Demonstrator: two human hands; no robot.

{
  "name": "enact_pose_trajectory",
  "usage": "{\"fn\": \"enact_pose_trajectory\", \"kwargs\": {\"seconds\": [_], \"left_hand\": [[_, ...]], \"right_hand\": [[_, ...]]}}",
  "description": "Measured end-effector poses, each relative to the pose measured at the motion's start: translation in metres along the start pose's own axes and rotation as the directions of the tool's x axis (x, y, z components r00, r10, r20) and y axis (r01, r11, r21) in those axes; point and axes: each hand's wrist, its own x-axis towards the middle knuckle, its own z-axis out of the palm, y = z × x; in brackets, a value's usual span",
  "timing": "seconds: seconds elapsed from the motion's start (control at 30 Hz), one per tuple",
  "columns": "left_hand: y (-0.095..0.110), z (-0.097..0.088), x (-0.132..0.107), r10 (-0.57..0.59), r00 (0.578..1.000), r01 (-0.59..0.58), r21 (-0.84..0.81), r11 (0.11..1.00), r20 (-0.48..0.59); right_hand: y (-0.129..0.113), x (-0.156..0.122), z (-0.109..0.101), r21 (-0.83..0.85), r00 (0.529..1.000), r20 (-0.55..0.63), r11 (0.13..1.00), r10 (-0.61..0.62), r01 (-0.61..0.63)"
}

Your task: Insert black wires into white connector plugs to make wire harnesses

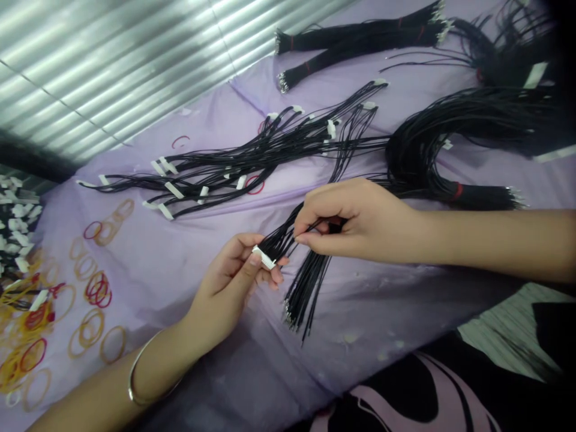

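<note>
Head view, left to right, across a lilac cloth [189, 360]: a heap of white connectors [15, 222] sits at the cloth's left edge, with amber and red rubber bands [92, 336] scattered on the cloth just right of it. A corrugated metal sheet [90, 66] lies beyond the cloth's far left edge.

Near the cloth's centre, our left hand [229, 288], a metal bangle [135, 375] on its wrist, holds a white connector [263, 257] in a narrow pinch between thumb and fingers. From that connector runs a bunch of black wires [310, 288], and our right hand [355, 222] pinches it narrowly between thumb and forefinger, with the loose ends hanging onto the cloth.

Toward the cloth's far side lies a spread of black wire harnesses [216, 180] with white connectors. Farther right on the cloth are black bundled cables [360, 42] with red ties and a curved black cable bundle [432, 144]. Dark patterned fabric [405, 390] overlaps the cloth's near right edge.
</note>
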Motion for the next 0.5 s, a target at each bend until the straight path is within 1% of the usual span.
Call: {"fn": "enact_pose_trajectory", "kwargs": {"seconds": [0.13, 0.23, 0.33, 0.5], "left_hand": [[0.0, -0.0012, -0.0018, 0.008, 0.999, -0.008, 0.008, 1.0, 0.053], [0.0, -0.0019, -0.0025, 0.01, 0.997, -0.01, 0.01, 1.0, 0.072], [0.0005, -0.0022, -0.0019, 0.011, 0.996, -0.013, 0.028, 1.0, 0.085], [0.0015, -0.0028, 0.0, 0.011, 0.994, -0.007, -0.029, 1.0, 0.111]], "right_hand": [[0.0021, -0.0007, 0.0015, -0.061, 0.999, -0.023, 0.998, -0.025, 0.023], [0.0032, -0.0001, 0.0038, -0.101, 0.998, -0.024, 0.993, -0.062, 0.06], [0.0036, 0.0011, 0.0052, -0.129, 0.996, -0.047, 0.989, -0.077, 0.07], [0.0041, 0.0012, 0.0056, -0.126, 0.994, -0.051, 0.988, -0.092, 0.085]]}}
